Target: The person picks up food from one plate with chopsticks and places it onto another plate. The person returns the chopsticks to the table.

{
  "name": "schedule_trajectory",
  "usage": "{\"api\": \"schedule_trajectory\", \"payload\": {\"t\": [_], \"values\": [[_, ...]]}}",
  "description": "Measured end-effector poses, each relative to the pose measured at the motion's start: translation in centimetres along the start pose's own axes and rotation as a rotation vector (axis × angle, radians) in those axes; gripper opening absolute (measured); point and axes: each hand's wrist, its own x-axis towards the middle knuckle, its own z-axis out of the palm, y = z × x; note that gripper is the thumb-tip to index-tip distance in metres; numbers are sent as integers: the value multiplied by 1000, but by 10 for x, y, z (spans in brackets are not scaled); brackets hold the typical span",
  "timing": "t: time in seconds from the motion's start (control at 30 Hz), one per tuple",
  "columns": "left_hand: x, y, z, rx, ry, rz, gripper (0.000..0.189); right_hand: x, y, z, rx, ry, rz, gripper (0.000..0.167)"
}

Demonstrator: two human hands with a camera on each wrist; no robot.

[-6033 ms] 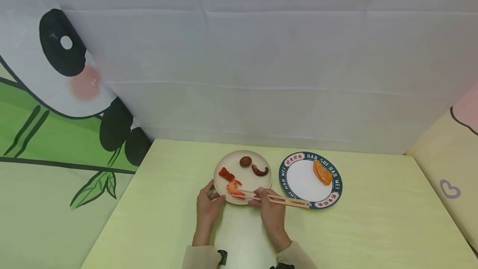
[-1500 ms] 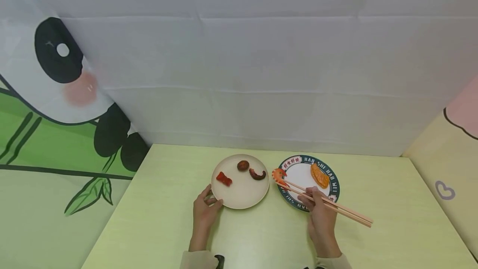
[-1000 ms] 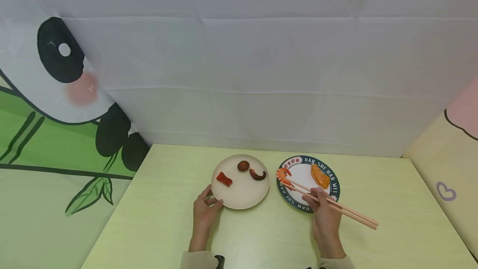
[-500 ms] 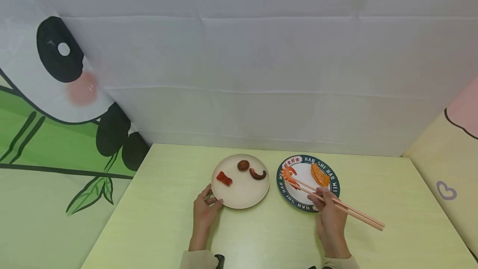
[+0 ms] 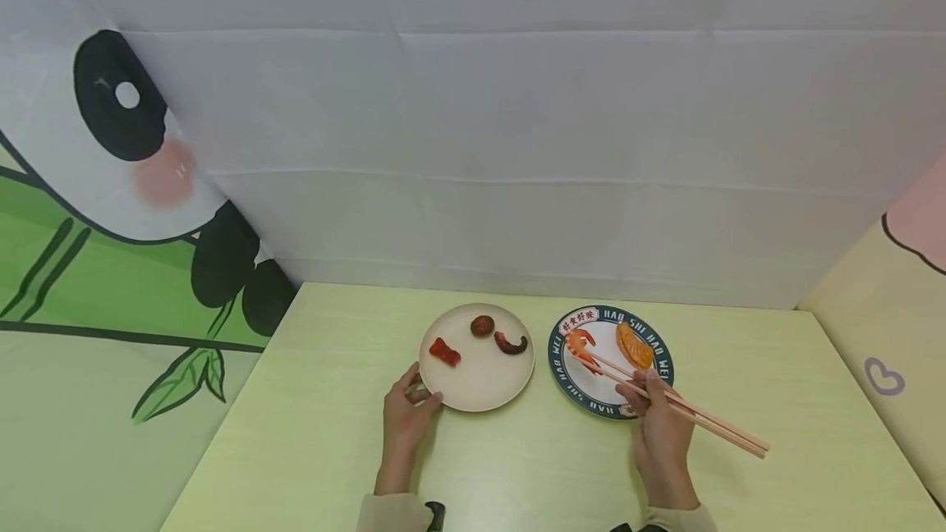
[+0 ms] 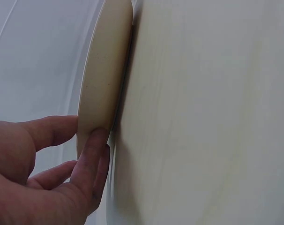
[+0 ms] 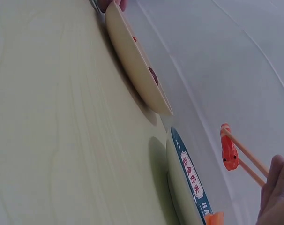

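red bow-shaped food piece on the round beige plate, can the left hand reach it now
Probably yes: the left hand holds the round beige plate by its rim, and no other food lies between that hand and the red bow-shaped piece.

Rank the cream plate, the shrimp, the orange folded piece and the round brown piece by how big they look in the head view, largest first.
1. Cream plate
2. Shrimp and orange folded piece: too alike to rank
3. Round brown piece
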Motion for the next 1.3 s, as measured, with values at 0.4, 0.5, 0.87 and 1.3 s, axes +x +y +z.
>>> {"api": "schedule_trajectory", "payload": {"t": [0.4, 0.5, 0.87, 1.3], "values": [[0, -1, -1, 3, 2, 2, 69, 7, -2, -3, 14, 28, -7, 28], [-1, -1, -2, 3, 3, 1, 69, 8, -3, -3, 24, 30, -8, 28], [-2, 1, -2, -7, 3, -1, 69, 14, -6, -2, -9, 41, -27, 26], [-2, 1, -3, -8, -1, -1, 69, 22, -9, -4, 1, 49, -3, 23]]}}
